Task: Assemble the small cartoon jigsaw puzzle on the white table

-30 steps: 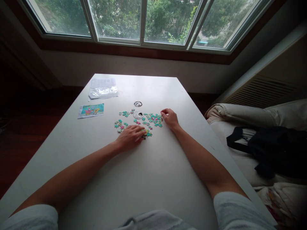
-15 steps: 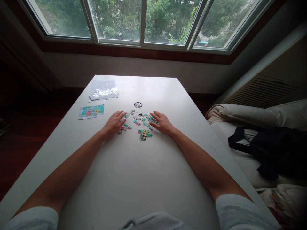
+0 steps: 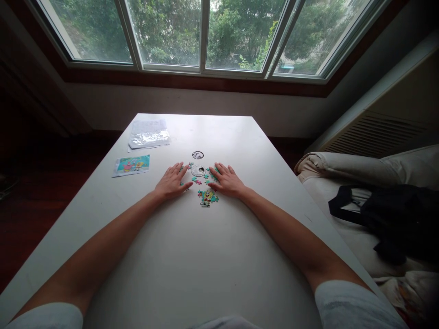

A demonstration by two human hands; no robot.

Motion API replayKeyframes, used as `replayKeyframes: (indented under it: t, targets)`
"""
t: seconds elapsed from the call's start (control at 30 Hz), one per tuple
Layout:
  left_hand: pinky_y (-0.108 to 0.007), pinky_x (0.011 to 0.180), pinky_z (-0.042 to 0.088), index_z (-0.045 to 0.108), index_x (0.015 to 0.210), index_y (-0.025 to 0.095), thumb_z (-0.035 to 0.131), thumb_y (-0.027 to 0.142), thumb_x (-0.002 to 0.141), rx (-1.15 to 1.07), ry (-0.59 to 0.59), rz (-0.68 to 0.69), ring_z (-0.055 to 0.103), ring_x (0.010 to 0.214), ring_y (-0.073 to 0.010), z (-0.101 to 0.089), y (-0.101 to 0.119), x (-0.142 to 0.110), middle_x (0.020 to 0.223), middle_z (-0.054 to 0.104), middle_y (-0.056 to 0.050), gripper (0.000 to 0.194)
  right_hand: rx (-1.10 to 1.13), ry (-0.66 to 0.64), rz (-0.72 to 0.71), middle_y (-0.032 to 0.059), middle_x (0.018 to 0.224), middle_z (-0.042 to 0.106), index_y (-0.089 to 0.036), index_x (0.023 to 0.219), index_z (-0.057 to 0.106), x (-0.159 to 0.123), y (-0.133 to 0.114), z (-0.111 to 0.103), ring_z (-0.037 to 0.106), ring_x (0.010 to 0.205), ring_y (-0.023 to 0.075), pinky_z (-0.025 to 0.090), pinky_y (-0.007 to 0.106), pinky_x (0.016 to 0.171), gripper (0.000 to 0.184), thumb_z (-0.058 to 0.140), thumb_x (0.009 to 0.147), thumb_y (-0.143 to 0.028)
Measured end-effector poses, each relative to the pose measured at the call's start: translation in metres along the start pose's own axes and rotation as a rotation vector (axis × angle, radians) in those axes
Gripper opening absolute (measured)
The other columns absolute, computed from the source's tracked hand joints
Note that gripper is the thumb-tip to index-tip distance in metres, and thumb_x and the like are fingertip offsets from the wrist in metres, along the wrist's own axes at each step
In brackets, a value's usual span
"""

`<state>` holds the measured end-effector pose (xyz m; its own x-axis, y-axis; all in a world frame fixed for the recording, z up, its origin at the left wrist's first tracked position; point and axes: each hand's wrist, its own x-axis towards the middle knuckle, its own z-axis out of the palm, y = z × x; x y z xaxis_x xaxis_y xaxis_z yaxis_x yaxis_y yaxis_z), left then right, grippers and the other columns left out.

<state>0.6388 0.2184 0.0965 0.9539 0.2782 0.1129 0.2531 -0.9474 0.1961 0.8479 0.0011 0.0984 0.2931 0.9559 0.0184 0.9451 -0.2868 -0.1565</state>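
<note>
My left hand (image 3: pixel 170 181) lies flat and open on the white table (image 3: pixel 192 256), fingers stretched over loose teal and pink puzzle pieces (image 3: pixel 198 181). My right hand (image 3: pixel 226 179) lies flat and open too, covering more pieces on the right of the scatter. Between and just below the hands sits a small joined cluster of pieces (image 3: pixel 207 198) showing a yellow cartoon figure. A small round lid or disc (image 3: pixel 198 171) lies between the fingertips, and a second round disc (image 3: pixel 197 155) lies just beyond it.
A picture card (image 3: pixel 131 165) with cartoon figures lies to the left, and a clear plastic bag on paper (image 3: pixel 148 134) lies farther back. A black bag (image 3: pixel 394 214) rests on a pale couch (image 3: pixel 346 164) at the right. Windows run along the far wall.
Both hands have moved inward, sweeping the scattered pieces closer together. The left hand left the joined cluster, which now lies uncovered. The view tilted slightly down.
</note>
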Motion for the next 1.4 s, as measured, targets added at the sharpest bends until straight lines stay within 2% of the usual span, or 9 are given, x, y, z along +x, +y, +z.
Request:
replayKeyframes:
  t: [0.2, 0.33, 0.5, 0.67, 0.87, 1.03, 1.23, 1.4]
  targets:
    - [-0.051, 0.126, 0.013, 0.026, 0.162, 0.025, 0.028, 0.073, 0.097, 0.033, -0.057, 0.029, 0.014, 0.157, -0.0285, -0.002, 0.003, 0.018, 0.17, 0.016, -0.007, 0.081, -0.013, -0.029, -0.018, 0.0084, 0.171, 0.011, -0.028, 0.163, 0.022, 0.008, 0.003, -0.002, 0.009, 0.158, 0.0291, 0.007, 0.053, 0.127, 0.086, 0.021, 0.094, -0.079]
    - [-0.051, 0.126, 0.014, 0.027, 0.161, 0.025, 0.028, 0.07, 0.098, 0.037, -0.06, 0.068, 0.017, 0.156, -0.0281, -0.002, 0.001, 0.023, 0.169, 0.02, -0.006, 0.078, 0.001, -0.015, -0.033, 0.0076, 0.17, 0.013, -0.027, 0.162, 0.024, 0.01, 0.005, -0.003, 0.011, 0.158, 0.0286, 0.007, 0.051, 0.128, 0.083, 0.023, 0.096, -0.077]
    - [-0.049, 0.126, 0.019, 0.039, 0.155, 0.026, 0.034, 0.062, 0.1, -0.006, 0.008, 0.102, 0.028, 0.152, -0.0275, -0.003, 0.001, 0.022, 0.163, 0.037, -0.005, 0.066, 0.037, 0.025, -0.049, 0.0073, 0.169, 0.021, -0.027, 0.159, 0.033, 0.007, 0.005, -0.003, 0.016, 0.157, 0.0263, 0.009, 0.049, 0.128, 0.075, 0.026, 0.099, -0.072]
    - [-0.045, 0.119, 0.035, 0.052, 0.146, 0.02, 0.039, 0.056, 0.1, -0.096, 0.108, 0.143, 0.046, 0.136, -0.0278, -0.009, 0.001, 0.019, 0.144, 0.055, -0.011, 0.059, 0.082, 0.078, -0.066, 0.0088, 0.166, 0.031, -0.026, 0.151, 0.045, 0.001, 0.004, -0.004, 0.023, 0.155, 0.0251, 0.016, 0.049, 0.127, 0.065, 0.031, 0.101, -0.066]
    - [-0.046, 0.113, 0.042, 0.063, 0.133, 0.025, 0.046, 0.053, 0.099, -0.166, 0.125, 0.148, 0.052, 0.126, -0.0281, -0.011, 0.003, 0.013, 0.132, 0.058, -0.01, 0.047, 0.103, 0.087, -0.087, 0.0094, 0.164, 0.034, -0.027, 0.151, 0.045, -0.005, 0.003, -0.004, 0.027, 0.154, 0.0253, 0.02, 0.049, 0.126, 0.062, 0.035, 0.101, -0.063]
    - [-0.045, 0.109, 0.046, 0.068, 0.122, 0.026, 0.049, 0.049, 0.098, -0.231, 0.13, 0.167, 0.053, 0.125, -0.0275, -0.013, 0.007, 0.009, 0.133, 0.058, -0.009, 0.038, 0.109, 0.088, -0.089, 0.0089, 0.164, 0.034, -0.028, 0.152, 0.043, -0.005, 0.005, -0.003, 0.026, 0.154, 0.0256, 0.019, 0.049, 0.126, 0.063, 0.037, 0.101, -0.064]
    - [-0.044, 0.112, 0.044, 0.066, 0.125, 0.025, 0.048, 0.045, 0.099, -0.318, 0.13, 0.188, 0.053, 0.127, -0.026, -0.014, 0.01, 0.01, 0.135, 0.059, -0.009, 0.037, 0.12, 0.087, -0.106, 0.0094, 0.164, 0.034, -0.027, 0.153, 0.042, -0.006, 0.004, -0.004, 0.027, 0.154, 0.026, 0.019, 0.049, 0.126, 0.064, 0.038, 0.101, -0.063]
    - [-0.045, 0.114, 0.042, 0.066, 0.124, 0.024, 0.048, 0.025, 0.092, -0.31, 0.161, 0.162, 0.051, 0.129, -0.0252, -0.013, 0.004, 0.01, 0.135, 0.06, -0.007, 0.036, 0.128, 0.09, -0.107, 0.0091, 0.164, 0.034, -0.027, 0.153, 0.043, -0.006, 0.006, -0.003, 0.027, 0.154, 0.0262, 0.02, 0.049, 0.126, 0.064, 0.038, 0.101, -0.063]
